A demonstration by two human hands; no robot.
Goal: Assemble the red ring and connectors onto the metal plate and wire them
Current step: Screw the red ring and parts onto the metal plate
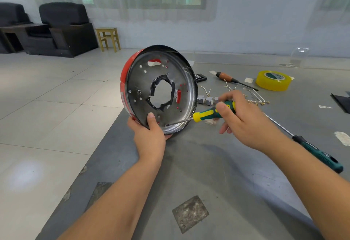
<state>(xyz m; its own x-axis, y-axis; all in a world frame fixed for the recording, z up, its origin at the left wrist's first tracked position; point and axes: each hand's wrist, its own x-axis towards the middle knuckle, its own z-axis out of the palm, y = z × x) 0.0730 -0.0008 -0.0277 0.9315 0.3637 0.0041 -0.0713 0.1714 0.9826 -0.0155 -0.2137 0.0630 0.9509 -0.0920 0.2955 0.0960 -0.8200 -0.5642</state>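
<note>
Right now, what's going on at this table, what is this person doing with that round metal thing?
A person holds a round metal plate upright at the table's edge, the left hand gripping its lower rim. A red ring sits against the plate's far side. The right hand grips a yellow-green screwdriver, its tip on a screw near the plate's bottom edge. Grey connectors with loose wires lie on the table behind, not yet fitted, beside two more screwdrivers and a roll of yellow tape.
</note>
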